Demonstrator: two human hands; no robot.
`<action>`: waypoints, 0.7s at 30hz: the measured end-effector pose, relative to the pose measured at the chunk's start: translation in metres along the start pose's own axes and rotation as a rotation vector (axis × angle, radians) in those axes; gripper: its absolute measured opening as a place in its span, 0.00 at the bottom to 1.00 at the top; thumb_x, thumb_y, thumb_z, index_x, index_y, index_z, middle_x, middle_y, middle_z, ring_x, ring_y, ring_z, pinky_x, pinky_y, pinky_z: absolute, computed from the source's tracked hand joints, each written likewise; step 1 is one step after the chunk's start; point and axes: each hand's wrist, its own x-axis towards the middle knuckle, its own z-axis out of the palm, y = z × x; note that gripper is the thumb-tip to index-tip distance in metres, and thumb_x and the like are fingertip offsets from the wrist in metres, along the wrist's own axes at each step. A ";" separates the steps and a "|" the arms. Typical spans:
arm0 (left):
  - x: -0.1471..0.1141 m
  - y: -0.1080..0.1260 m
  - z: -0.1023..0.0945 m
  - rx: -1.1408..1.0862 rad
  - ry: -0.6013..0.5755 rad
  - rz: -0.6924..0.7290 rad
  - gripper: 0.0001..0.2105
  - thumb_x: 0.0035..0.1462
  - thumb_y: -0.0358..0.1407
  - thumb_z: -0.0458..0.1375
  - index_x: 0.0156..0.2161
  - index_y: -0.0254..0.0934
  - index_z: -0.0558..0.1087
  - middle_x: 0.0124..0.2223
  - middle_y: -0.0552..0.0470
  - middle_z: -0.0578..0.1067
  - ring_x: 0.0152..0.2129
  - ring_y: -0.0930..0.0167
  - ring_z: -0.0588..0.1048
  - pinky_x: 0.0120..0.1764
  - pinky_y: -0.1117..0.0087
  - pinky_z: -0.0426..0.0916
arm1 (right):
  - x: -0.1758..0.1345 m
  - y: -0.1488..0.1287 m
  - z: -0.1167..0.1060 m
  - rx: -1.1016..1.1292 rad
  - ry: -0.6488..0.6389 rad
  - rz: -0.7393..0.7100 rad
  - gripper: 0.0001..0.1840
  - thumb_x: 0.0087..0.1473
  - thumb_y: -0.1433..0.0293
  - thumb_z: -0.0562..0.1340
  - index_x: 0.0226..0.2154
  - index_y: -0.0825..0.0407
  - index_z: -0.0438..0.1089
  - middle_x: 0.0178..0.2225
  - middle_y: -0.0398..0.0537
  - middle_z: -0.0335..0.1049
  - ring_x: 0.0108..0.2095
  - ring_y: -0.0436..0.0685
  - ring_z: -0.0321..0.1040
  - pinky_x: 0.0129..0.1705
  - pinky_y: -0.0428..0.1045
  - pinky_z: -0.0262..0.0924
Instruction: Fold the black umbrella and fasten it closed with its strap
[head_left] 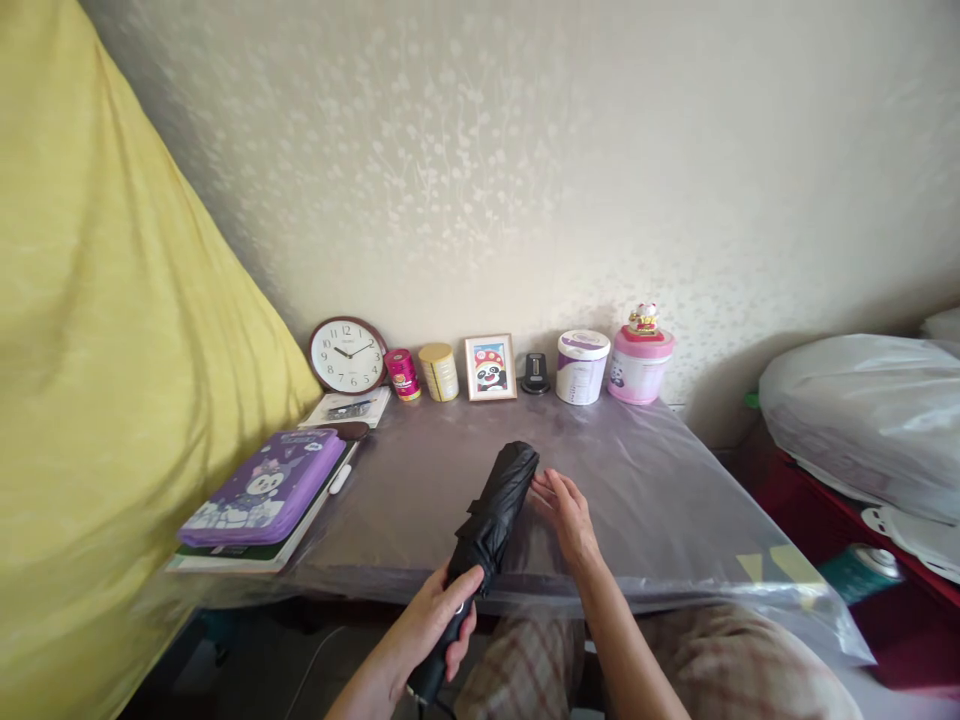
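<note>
A folded black umbrella [491, 515] slants up and to the right over the front of the table. My left hand [442, 620] is wrapped round its handle, below the folded cloth. My right hand [566, 512] is beside the umbrella's upper end, fingers stretched out and holding nothing. Its fingertips are close to the black cloth; whether they touch it I cannot tell. The handle's lower end sticks out beneath my left hand, over the table's front edge.
Plastic film covers the table [637, 480]. Along the wall stand a clock [348, 356], tins, a framed panda picture [490, 368] and tubs [583, 368]. A purple case [262, 490] lies on books at left, near a yellow curtain [112, 350]. White bags [862, 420] sit at right.
</note>
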 end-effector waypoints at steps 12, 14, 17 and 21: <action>0.027 -0.016 -0.012 0.531 0.394 0.085 0.29 0.53 0.43 0.53 0.58 0.42 0.49 0.18 0.63 0.65 0.08 0.77 0.64 0.11 0.80 0.56 | -0.016 0.024 0.017 -0.205 -0.149 -0.099 0.21 0.39 0.55 0.65 0.30 0.54 0.69 0.26 0.46 0.71 0.25 0.52 0.68 0.29 0.47 0.63; 0.029 -0.020 -0.014 0.613 0.400 0.080 0.30 0.54 0.41 0.52 0.59 0.41 0.47 0.19 0.61 0.68 0.08 0.77 0.65 0.12 0.80 0.57 | -0.018 0.032 0.023 -0.246 -0.192 -0.107 0.18 0.41 0.56 0.64 0.30 0.53 0.69 0.26 0.46 0.71 0.25 0.52 0.68 0.29 0.47 0.63; 0.030 -0.024 -0.016 0.734 0.402 0.066 0.31 0.55 0.40 0.51 0.61 0.37 0.45 0.24 0.55 0.73 0.12 0.75 0.69 0.19 0.77 0.62 | -0.020 0.041 0.029 -0.383 -0.242 -0.169 0.14 0.45 0.59 0.60 0.31 0.53 0.69 0.27 0.47 0.71 0.27 0.53 0.69 0.31 0.48 0.64; 0.028 -0.027 -0.016 0.912 0.434 0.059 0.33 0.55 0.37 0.52 0.62 0.34 0.43 0.38 0.45 0.76 0.31 0.68 0.76 0.35 0.73 0.66 | -0.022 0.043 0.032 -0.657 -0.265 -0.372 0.11 0.50 0.64 0.57 0.34 0.51 0.70 0.31 0.47 0.72 0.32 0.55 0.69 0.37 0.49 0.64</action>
